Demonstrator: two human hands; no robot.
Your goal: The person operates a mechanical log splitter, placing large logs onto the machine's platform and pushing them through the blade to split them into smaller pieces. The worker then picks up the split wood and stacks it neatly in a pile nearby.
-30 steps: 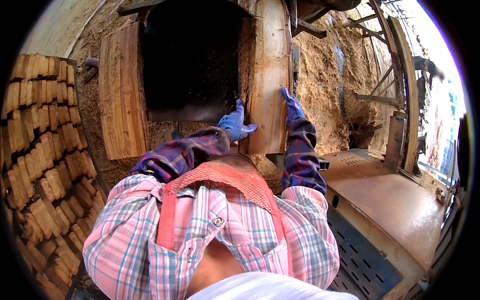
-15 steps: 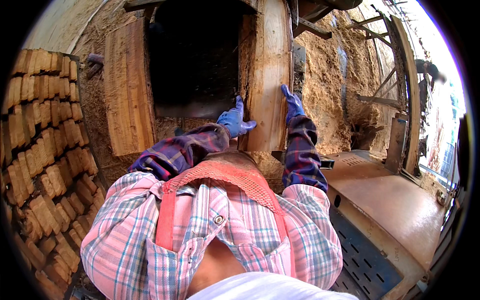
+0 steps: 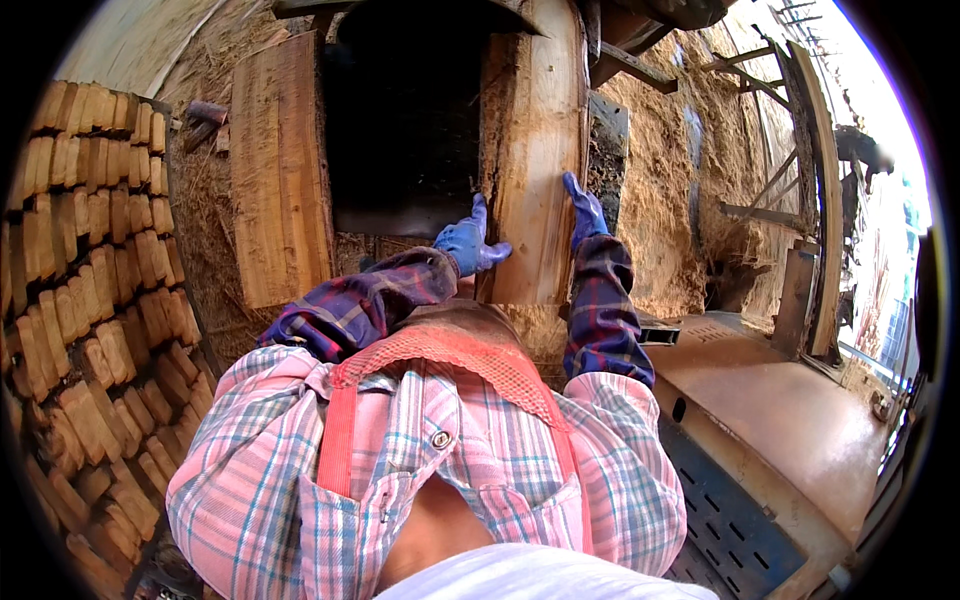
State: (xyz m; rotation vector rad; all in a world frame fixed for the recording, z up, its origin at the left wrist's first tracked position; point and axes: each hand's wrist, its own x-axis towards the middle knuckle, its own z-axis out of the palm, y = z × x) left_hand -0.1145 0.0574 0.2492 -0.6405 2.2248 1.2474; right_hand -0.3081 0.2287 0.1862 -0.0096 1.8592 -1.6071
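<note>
A thick wooden beam (image 3: 537, 170) with a pale, smooth top stretches away from me, its near end close to my waist. My left hand (image 3: 470, 240), in a blue-purple glove, holds its left side, the thumb reaching onto the top. Against the right side presses my right hand (image 3: 586, 210), gloved alike, its fingers pointing away along the edge. The undersides of both grips are hidden. Just left of the beam is a dark machine opening (image 3: 405, 120). A second thick timber (image 3: 283, 175) stands beyond that opening.
Stacked small wooden blocks (image 3: 100, 250) fill the left side. Sawdust (image 3: 655, 200) is heaped beyond the beam's right. A brown metal housing (image 3: 770, 390) with a slotted blue panel (image 3: 720, 490) sits at my right, near an upright wooden frame (image 3: 815, 200).
The surroundings, including the second timber and dark opening, have shifted slightly right in view. My hands keep their places on the beam.
</note>
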